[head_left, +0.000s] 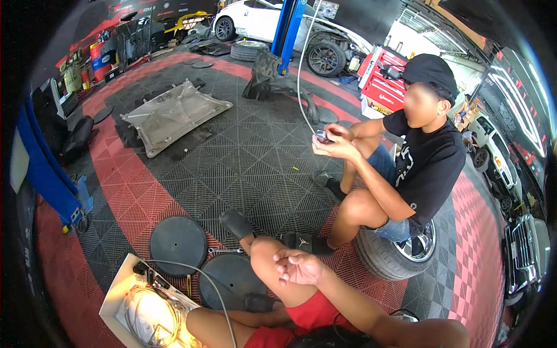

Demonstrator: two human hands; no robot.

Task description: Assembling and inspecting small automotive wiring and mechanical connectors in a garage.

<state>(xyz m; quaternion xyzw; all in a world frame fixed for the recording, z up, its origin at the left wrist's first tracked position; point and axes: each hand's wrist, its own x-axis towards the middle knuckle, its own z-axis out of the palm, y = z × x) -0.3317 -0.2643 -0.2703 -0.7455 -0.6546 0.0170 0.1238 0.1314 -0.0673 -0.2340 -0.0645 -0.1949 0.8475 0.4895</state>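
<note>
My right hand (pixel 299 268) is raised over my bent knee, palm up. Its fingers are loosely curled and apart, and I see nothing held in them. My left hand is out of the picture. Across from me, a person in a black cap and black T-shirt (pixel 432 153) sits on a wheel with a tire (pixel 383 255). Both of that person's hands hold a small dark object (pixel 322 137), partly covered by the fingers. A pale cable (pixel 299 87) hangs from above down to those hands.
Beside my left leg stands a white box (pixel 119 290) with coiled cable and a bright light. Two black round pads (pixel 178 246) lie on the tiled floor, with a wrench (pixel 226 250) near them. Farther off are a grey panel (pixel 174 113), blue lift posts (pixel 285 37) and a red tool cabinet (pixel 383 81).
</note>
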